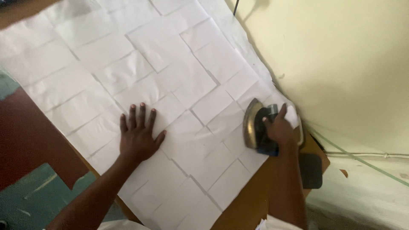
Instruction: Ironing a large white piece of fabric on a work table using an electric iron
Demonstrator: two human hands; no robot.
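Left hand (138, 138) flat, fingers spread on white sheet (170, 85); right hand (279, 130) closed around iron (255, 125) at 3 o'clock, tabletop (251, 204) edge. Risk: scorching, slipping off.

The sheets (162, 76) lie overlapping across the table (251, 204), covering most of it. The left hand (138, 136) rests flat on the sheets near their front edge. To its right, the right hand (281, 130) grips the iron (255, 125), which sits at the sheets' right edge, just beside the wall (349, 64).
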